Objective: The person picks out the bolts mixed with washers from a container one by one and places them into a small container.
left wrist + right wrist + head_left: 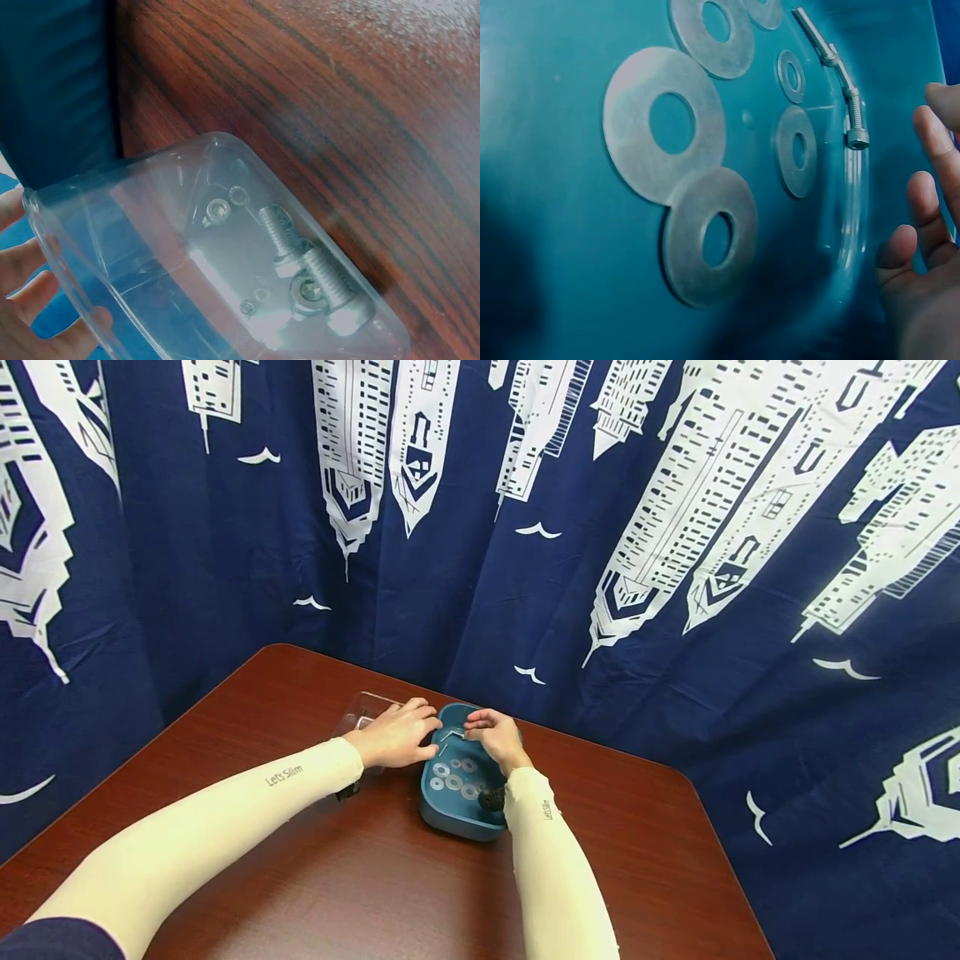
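Note:
My left hand (397, 733) lies over the side of the clear plastic box (225, 165), fingers spread toward the blue tray (459, 825). In the left wrist view its fingers (22, 266) are beside the box rim, one partly seen through the plastic; whether they press on it is unclear. Bolts (330, 281) with nuts and small rings lie in the box. Above the far part of the tray, my right hand (495, 742) has loosely bent fingers (930, 199), with nothing visible held. Below it, flat washers (664, 124) and several socket-head bolts (857, 124) lie on the tray floor.
The tray and box stand side by side on a brown wooden table (360, 868). Behind it hangs a dark blue curtain (465, 602) with white building prints. A black wrist-worn device (492, 799) on my right arm overhangs the tray's near part.

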Tool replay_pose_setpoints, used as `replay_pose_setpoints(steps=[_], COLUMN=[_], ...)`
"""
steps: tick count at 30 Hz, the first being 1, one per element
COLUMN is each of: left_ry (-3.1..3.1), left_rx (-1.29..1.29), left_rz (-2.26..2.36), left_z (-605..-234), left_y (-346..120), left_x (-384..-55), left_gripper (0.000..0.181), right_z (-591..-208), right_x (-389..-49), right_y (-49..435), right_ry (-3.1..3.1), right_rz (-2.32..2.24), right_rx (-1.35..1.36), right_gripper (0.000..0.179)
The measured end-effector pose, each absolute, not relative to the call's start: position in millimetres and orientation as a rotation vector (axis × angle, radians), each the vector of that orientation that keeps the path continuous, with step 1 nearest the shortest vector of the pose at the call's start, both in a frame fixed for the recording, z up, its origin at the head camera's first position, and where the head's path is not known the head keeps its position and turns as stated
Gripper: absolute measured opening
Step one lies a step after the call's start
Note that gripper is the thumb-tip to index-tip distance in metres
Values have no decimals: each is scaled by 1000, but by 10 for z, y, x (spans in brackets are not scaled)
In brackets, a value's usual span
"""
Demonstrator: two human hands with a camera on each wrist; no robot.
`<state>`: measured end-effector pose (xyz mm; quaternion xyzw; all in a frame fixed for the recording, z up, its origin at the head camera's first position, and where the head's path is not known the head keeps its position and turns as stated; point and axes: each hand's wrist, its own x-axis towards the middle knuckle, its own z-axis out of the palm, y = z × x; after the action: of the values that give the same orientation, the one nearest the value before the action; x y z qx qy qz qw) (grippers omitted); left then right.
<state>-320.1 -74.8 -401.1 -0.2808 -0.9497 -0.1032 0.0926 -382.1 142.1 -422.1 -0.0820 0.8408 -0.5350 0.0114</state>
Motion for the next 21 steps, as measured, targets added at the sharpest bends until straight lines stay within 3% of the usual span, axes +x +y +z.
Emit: replay_pose_setpoints(steps=[21], left_ry=[-2858], left_rx=[-787], left_rz=[-273], left_z=[-4052], left_y=[-731], left_x=[-3234], left_gripper=[51], right_z=[-4477], right_x=[-3904], right_y=[1297], right_ry=[2690], right_rz=[-1750], right_rx=[-73], right_gripper=[24])
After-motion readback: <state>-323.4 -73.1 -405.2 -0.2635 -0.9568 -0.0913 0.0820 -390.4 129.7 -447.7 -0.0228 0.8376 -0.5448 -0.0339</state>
